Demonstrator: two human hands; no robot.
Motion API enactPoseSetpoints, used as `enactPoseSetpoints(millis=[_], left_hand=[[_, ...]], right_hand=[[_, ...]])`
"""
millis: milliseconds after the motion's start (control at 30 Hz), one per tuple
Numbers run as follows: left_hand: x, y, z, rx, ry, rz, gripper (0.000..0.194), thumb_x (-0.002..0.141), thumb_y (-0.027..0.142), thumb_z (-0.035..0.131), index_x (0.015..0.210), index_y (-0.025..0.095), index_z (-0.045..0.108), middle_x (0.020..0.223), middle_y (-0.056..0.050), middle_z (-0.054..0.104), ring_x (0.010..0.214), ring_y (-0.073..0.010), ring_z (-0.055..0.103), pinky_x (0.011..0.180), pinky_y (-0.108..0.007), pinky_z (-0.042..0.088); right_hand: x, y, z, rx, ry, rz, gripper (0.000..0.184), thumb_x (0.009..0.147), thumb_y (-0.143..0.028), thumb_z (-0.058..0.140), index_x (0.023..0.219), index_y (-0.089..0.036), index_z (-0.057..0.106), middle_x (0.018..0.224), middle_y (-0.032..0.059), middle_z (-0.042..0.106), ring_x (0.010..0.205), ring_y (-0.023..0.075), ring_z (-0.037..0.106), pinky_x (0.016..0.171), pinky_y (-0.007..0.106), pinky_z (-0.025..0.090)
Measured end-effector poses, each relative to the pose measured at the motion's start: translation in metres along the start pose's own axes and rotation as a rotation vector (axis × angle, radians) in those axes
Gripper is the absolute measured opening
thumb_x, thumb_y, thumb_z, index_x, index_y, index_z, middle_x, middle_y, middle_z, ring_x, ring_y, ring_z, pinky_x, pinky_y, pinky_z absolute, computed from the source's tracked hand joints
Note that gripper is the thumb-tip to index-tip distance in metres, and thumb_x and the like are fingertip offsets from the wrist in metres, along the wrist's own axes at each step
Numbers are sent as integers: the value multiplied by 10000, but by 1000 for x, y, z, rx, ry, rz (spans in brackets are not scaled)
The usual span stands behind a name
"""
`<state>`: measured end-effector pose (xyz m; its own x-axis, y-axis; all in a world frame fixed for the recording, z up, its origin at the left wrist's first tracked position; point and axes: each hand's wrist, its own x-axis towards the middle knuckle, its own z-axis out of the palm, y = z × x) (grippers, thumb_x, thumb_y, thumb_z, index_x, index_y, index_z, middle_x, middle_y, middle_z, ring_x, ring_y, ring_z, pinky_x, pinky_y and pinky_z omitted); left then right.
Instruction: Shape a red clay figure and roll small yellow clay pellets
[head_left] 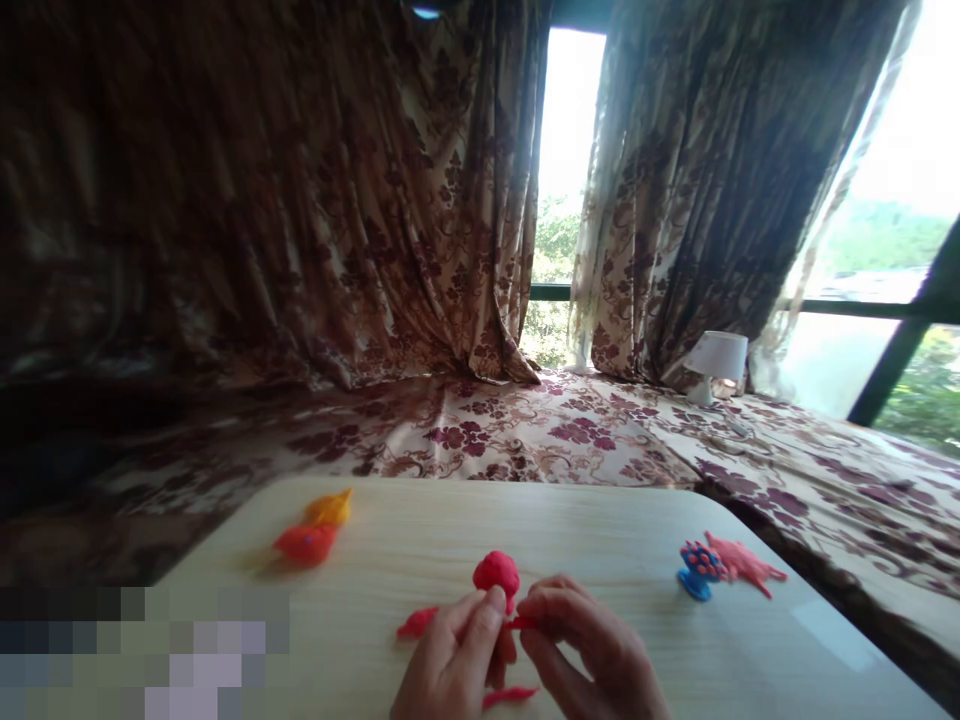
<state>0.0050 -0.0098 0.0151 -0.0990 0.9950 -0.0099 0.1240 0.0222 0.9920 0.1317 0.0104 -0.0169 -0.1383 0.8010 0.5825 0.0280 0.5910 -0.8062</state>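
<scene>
Two hands of yours are busy over the middle of the near edge of the bench [600, 525], and the work looks partway along. Your left hand [459, 650] is closed, gripping the rounded red lump [496, 572] at its lower end, so the lump stands up past your thumb, toward the far edge. Your right hand [581, 640] pinches one thin red strip [523, 623] between thumb and fingertips, just beside your left thumb; you cannot tell from here whether strip and lump are joined. As far as shaping goes, the lump seems roughly formed, while two red pieces lie apart and look left over or waiting: a bumpy red piece [417, 622] just left of your left hand, and a slim red sliver [511, 696] by the near edge. Elsewhere the forms appear finished, with no hand on them. Count them: one yellow piece [328, 508] and one orange-red piece [306, 545] together near the far left corner; one blue stand [697, 583] topped with many pink dots, too small to count surely, and one flat pink piece [742, 563] with thin points, side by side near the right edge.
</scene>
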Motion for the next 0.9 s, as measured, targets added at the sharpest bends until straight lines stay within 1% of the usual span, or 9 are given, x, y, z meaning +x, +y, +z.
enactPoseSetpoints(millis=[67, 167, 300, 400, 433, 600, 767, 900], left_hand=[[1, 0, -1, 26, -45, 26, 483, 716, 642, 465, 489, 215, 474, 488, 28, 439, 508, -142, 460, 514, -235, 397], [4, -5, -3, 28, -93, 28, 463, 747, 614, 446, 530, 206, 478, 518, 26, 440, 539, -138, 452, 520, -229, 379], [8, -11, -4, -10, -172, 59, 414, 710, 572, 539, 576, 181, 513, 536, 43, 406, 540, -113, 389, 520, -216, 349], [7, -12, -4, -70, -175, 23, 408, 696, 569, 560, 600, 175, 527, 550, 41, 416, 551, -111, 393, 526, -213, 366], [7, -12, -4, -77, -175, 17, 406, 695, 569, 562, 599, 176, 529, 552, 40, 420, 554, -113, 399, 530, -214, 372], [6, -13, -5, -27, -184, 35, 407, 713, 570, 540, 612, 176, 566, 564, 22, 460, 585, -131, 442, 568, -230, 386], [6, -14, -4, -64, -189, 18, 410, 691, 570, 573, 628, 166, 603, 573, 16, 491, 578, -123, 435, 559, -219, 394], [5, -14, -4, -69, -159, 19, 399, 697, 559, 572, 610, 170, 600, 550, 23, 474, 559, -122, 431, 539, -216, 393]], right_hand=[[0, -3, -2, -33, -15, -23, 155, 848, -276, 558, 767, -172, 640, 700, 33, 592, 603, 122, 570, 542, 199, 472], [1, -8, -4, -92, -29, -55, 121, 833, -187, 553, 768, -183, 654, 699, 24, 597, 610, 116, 565, 553, 198, 456], [1, -9, -6, -118, -10, -72, 135, 824, -166, 556, 811, -204, 684, 718, 25, 618, 637, 122, 588, 581, 195, 475], [0, -6, -6, -102, 23, -79, 162, 814, -163, 562, 907, -210, 686, 741, 29, 633, 618, 118, 595, 571, 193, 486], [0, -5, -6, -104, 18, -72, 159, 811, -165, 563, 908, -205, 682, 735, 28, 629, 605, 117, 589, 560, 194, 484], [0, -7, -10, -167, -55, -27, 129, 793, -129, 554, 773, -194, 663, 703, 16, 595, 596, 107, 556, 537, 183, 460], [0, -8, -9, -170, -28, -71, 155, 756, -88, 572, 818, -201, 658, 706, 11, 591, 602, 110, 559, 564, 191, 477], [0, -8, -10, -161, -51, -60, 121, 781, -108, 561, 773, -193, 647, 693, 11, 585, 589, 106, 546, 545, 188, 460]])
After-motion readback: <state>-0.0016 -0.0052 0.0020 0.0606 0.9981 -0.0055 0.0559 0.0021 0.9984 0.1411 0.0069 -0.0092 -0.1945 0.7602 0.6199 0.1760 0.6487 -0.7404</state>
